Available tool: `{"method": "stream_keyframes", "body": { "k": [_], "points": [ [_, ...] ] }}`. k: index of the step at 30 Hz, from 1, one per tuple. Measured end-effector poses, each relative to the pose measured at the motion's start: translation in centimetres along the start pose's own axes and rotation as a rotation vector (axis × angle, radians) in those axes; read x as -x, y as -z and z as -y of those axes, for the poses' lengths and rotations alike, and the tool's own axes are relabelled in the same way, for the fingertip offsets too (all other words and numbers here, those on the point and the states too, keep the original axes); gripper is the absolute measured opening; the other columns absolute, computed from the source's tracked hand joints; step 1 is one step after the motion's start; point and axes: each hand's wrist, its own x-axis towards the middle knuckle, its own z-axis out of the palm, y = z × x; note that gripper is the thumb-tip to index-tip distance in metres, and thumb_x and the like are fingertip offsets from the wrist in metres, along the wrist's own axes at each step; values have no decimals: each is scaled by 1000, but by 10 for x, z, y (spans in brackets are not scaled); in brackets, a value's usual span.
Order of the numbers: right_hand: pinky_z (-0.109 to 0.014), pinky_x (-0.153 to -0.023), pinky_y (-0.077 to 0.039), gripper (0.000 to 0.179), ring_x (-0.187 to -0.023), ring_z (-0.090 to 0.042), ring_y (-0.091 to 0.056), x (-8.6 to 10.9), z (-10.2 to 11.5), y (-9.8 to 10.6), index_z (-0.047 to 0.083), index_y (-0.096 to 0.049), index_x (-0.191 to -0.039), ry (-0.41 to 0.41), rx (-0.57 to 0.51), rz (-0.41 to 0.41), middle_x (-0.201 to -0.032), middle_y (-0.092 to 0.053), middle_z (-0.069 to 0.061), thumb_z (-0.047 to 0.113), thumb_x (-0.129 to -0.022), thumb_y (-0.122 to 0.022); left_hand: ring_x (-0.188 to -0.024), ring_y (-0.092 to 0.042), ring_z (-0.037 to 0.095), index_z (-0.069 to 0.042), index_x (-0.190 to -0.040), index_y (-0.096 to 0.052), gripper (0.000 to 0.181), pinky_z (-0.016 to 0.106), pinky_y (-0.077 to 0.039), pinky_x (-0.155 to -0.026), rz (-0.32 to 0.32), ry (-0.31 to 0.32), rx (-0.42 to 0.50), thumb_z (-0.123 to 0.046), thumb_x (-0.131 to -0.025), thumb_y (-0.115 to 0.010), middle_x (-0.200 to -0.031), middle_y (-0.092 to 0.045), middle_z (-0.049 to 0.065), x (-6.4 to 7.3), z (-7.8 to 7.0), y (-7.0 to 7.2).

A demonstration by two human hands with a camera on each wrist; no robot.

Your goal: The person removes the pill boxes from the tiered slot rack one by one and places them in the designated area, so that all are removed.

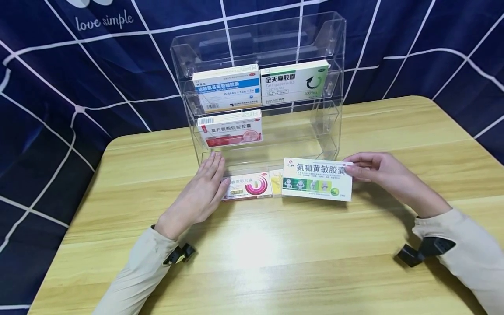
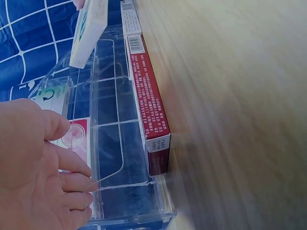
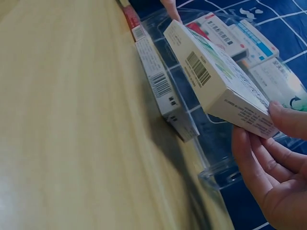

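My right hand pinches the right end of a white and green medicine box, thumb on its printed face and fingers behind. That box is tilted in front of the clear plastic rack, overlapping a yellow and white box at the rack's foot. Beside the latter stands a medicine box with a pink swirl; its dark red side faces the left wrist camera. My left hand has its fingers extended by the rack's lower left corner, overlapping the left end of the swirl box and holding nothing.
On the rack's upper tier are a blue and white box and a green and white box. A red and white box sits at the left of the middle tier. The wooden table meets a dark blue checked cloth behind.
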Motion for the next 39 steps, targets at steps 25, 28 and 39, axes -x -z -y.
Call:
{"method": "stream_keyframes", "body": {
  "k": [25, 28, 39],
  "points": [
    [-28, -75, -57, 40, -88, -11, -66, 4, -12, -19, -13, -54, -123, -45, -13, 237, -105, -68, -11, 15, -96, -60, -147, -2, 33, 10, -149, -20, 59, 44, -6, -120, 20, 5, -9, -30, -106, -28, -157, -10, 25, -1, 0, 1],
    [-29, -75, -58, 40, -89, -11, -67, 3, -13, -20, -14, -53, -124, -54, -20, 259, -106, -68, -14, 16, -97, -60, -147, -2, 32, 10, -149, -20, 59, 44, -5, -120, 22, 5, -17, -30, -106, -29, -157, -10, 25, -1, 0, 1],
    [-33, -75, -59, 45, -88, -15, -68, 2, -14, -22, -18, -49, -125, -85, -80, 297, -106, -69, -17, 16, -98, -58, -147, -1, 32, 10, -148, -20, 59, 44, -6, -120, 17, -2, -21, -31, -106, -29, -157, -10, 25, -2, 1, 1]
  ]
}}
